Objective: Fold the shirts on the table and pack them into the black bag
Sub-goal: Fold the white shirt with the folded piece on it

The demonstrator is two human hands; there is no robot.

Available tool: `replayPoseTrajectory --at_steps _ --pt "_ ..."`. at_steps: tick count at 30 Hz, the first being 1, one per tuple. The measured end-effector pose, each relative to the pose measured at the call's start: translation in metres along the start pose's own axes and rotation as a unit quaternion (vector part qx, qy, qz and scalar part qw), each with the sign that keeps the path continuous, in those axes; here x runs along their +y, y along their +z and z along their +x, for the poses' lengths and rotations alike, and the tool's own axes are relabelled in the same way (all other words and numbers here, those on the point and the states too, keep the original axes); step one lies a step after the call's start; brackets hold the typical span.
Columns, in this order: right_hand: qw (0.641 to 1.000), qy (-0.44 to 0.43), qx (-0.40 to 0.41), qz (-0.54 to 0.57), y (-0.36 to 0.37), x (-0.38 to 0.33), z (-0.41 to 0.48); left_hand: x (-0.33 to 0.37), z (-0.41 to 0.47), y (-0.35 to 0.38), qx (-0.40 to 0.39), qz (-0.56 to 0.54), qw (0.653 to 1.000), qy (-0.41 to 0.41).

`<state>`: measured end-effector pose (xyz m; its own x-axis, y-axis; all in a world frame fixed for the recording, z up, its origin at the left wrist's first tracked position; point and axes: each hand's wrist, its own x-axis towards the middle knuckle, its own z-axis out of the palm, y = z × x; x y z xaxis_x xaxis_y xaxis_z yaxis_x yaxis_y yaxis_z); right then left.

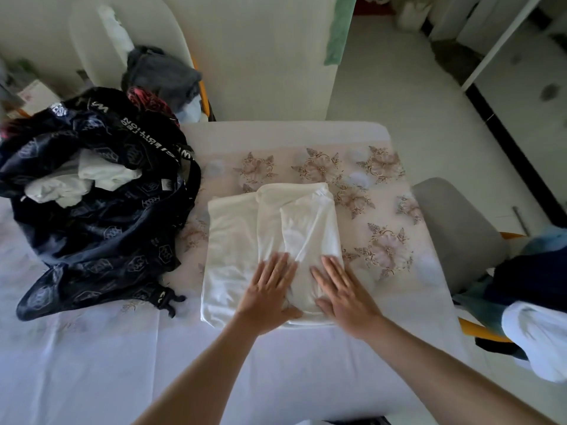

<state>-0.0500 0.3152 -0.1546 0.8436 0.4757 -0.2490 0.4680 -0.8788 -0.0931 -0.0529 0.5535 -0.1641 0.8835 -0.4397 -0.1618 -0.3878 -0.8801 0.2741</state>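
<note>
A white shirt [233, 240] lies partly folded in the middle of the table, its right side turned over into a narrower layer. My left hand [270, 289] presses flat on the shirt's near edge with straight fingers. My right hand [340, 289] lies flat beside it on the folded layer, fingers spread. The black bag [101, 222] with white lettering sits open at the table's left, with white folded clothes [86, 179] showing inside its mouth.
The table [306, 363] carries a white cloth with a flower pattern. A grey chair [454, 228] stands to the right, with dark and white clothes [534, 308] piled near it. A heap of grey and red clothes [159, 78] lies on a chair behind the bag.
</note>
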Motion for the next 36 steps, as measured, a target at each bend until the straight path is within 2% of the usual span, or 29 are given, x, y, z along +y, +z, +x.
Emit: replayPoseTrajectory --at_steps 5,8,10,12,13,15,17,21,24,27,31,33,36 --pt "0.999 0.019 -0.030 -0.022 -0.021 -0.014 0.000 -0.011 -0.018 -0.009 -0.067 0.018 0.997 0.016" --pt "0.997 0.026 -0.075 -0.002 -0.043 -0.033 0.012 -0.017 -0.034 -0.023 -0.039 -0.044 0.998 -0.013" --pt "0.999 0.002 -0.045 0.010 -0.052 -0.048 0.020 -0.024 -0.046 -0.031 0.051 -0.088 0.991 -0.082" --pt "1.000 -0.024 -0.001 0.014 -0.051 -0.064 0.027 -0.030 -0.057 -0.037 0.132 -0.082 0.967 -0.204" --pt "0.999 -0.027 0.014 0.018 -0.048 -0.073 0.029 -0.033 -0.063 -0.042 0.138 -0.065 0.949 -0.275" --pt "0.999 -0.021 0.008 0.027 -0.044 -0.092 0.029 -0.037 -0.074 -0.047 0.063 -0.027 0.922 -0.382" --pt "0.999 -0.010 -0.023 0.020 -0.038 -0.107 0.027 -0.039 -0.083 -0.046 -0.014 -0.011 0.907 -0.420" --pt "0.998 0.003 -0.056 0.018 -0.034 -0.117 0.020 -0.039 -0.082 -0.044 -0.035 -0.073 0.898 -0.433" --pt "0.998 0.010 -0.051 0.043 -0.037 -0.114 0.012 -0.037 -0.076 -0.050 0.013 -0.163 0.896 -0.413" --pt "0.993 0.021 -0.115 0.028 -0.039 -0.117 0.005 -0.034 -0.072 -0.058 0.079 -0.317 0.861 -0.390" --pt "0.978 0.023 -0.193 0.070 -0.056 -0.118 0.008 -0.025 -0.063 -0.080 0.106 -0.407 0.828 -0.371" --pt "0.969 0.035 -0.161 0.186 -0.067 -0.107 0.013 -0.015 -0.055 -0.095 0.108 -0.427 0.828 -0.347" --pt "0.922 0.149 -0.001 0.357 -0.086 -0.085 0.013 0.007 -0.032 -0.112 0.107 -0.433 0.849 -0.283"
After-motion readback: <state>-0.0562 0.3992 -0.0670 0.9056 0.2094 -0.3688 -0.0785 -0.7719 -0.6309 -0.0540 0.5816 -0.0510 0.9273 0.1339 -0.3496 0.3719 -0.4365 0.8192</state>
